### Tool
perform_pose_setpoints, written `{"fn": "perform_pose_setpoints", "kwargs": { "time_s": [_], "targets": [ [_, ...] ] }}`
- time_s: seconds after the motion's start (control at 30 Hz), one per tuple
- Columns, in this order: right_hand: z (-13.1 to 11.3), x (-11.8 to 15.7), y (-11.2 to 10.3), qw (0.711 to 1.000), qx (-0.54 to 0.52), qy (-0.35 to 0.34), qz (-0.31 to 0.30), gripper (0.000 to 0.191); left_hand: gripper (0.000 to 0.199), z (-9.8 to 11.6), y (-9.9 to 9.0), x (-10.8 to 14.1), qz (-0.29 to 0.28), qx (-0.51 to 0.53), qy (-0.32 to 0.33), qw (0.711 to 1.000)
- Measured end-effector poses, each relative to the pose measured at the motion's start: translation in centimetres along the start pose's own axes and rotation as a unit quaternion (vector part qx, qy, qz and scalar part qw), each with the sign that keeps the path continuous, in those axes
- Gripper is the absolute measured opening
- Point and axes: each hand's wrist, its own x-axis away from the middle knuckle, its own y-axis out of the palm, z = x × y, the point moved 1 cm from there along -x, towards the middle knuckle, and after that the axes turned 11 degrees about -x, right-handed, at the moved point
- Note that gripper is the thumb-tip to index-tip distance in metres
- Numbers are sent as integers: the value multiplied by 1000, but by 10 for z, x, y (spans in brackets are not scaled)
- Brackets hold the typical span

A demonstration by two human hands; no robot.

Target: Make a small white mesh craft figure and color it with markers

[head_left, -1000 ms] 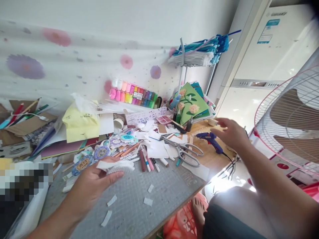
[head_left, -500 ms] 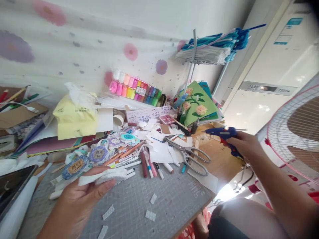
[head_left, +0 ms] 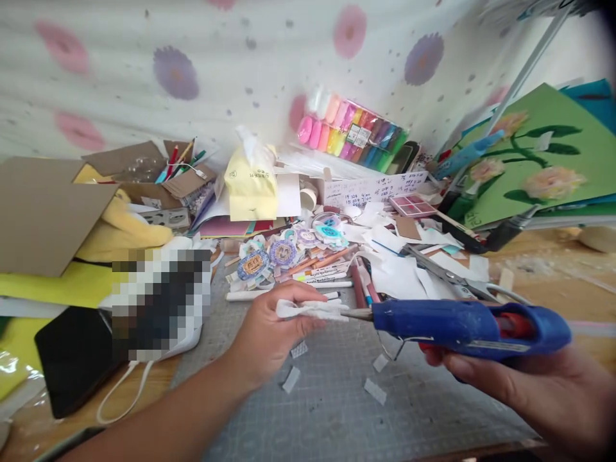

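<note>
My left hand (head_left: pixel 269 337) pinches a folded piece of white paper (head_left: pixel 312 310), which looks like tissue, between thumb and fingers above the cutting mat. A blue hot glue gun (head_left: pixel 447 326) with a red trigger is gripped in my right hand (head_left: pixel 534 385). Its metal nozzle points left and meets the right end of the white piece; whether glue is coming out cannot be made out. Below the hands, several small white scraps (head_left: pixel 375 390) lie on the grey cutting mat (head_left: pixel 327 410).
Behind my hands lie round paper badges (head_left: pixel 283 252), markers (head_left: pixel 332 284), paper scraps and scissors (head_left: pixel 447 274). A yellow tissue pack (head_left: pixel 253 186) and a pack of coloured clay (head_left: pixel 356 131) stand at the back. Green flower artwork (head_left: pixel 543 154) leans at right; cardboard (head_left: pixel 43 224) is at left.
The glue gun has come from the far right over to the white piece, its nozzle now at that piece's end. My left hand still holds the piece. The view has turned left.
</note>
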Motion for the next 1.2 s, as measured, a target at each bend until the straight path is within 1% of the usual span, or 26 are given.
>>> {"fn": "perform_pose_setpoints", "kwargs": {
  "time_s": [0.07,0.1,0.23,0.27,0.4,0.5,0.57,0.6,0.67,0.7,0.73,0.8,0.87,0.97,1.03,1.1,1.2],
  "targets": [
    [-1,-2,1,998,-20,7,-60,11,17,2,1,1,0,-5,2,1000],
    [-2,-3,1,997,-34,17,-73,8,17,3,1,1,1,-8,1,1000],
    [-6,-2,4,995,-61,58,-52,6,17,4,2,3,8,-9,-10,1000],
    [-6,-2,5,995,-61,55,-56,7,17,4,2,3,7,-9,-10,1000],
    [-4,-3,6,993,-36,27,-105,13,17,4,2,4,8,-19,-4,1000],
    [0,-2,6,991,-35,45,-122,17,17,3,2,4,17,-22,-7,1000],
    [1,1,6,991,-36,50,-117,19,17,3,3,4,18,-27,-2,999],
    [1,3,7,993,-31,48,-104,21,17,3,3,4,17,-31,3,999],
    [2,5,7,997,-8,26,-74,25,16,5,2,5,18,-44,18,999],
    [2,5,7,997,14,4,-70,25,16,5,2,5,19,-52,29,998],
    [2,5,7,996,38,-21,-78,24,16,6,2,6,22,-60,42,997],
    [0,3,7,987,75,-69,-120,17,16,9,1,7,28,-81,78,993],
    [-4,0,7,978,90,-95,-160,8,18,11,0,9,33,-108,117,987],
    [-11,-1,6,970,101,-99,-196,8,19,13,-1,12,38,-147,167,974],
    [-14,1,6,966,113,-92,-212,9,19,15,-2,12,38,-161,189,968],
    [-15,3,5,965,125,-89,-214,9,19,16,-2,13,38,-165,201,965],
    [-12,5,3,960,148,-98,-216,5,20,19,0,13,41,-160,198,966]
  ]
}}
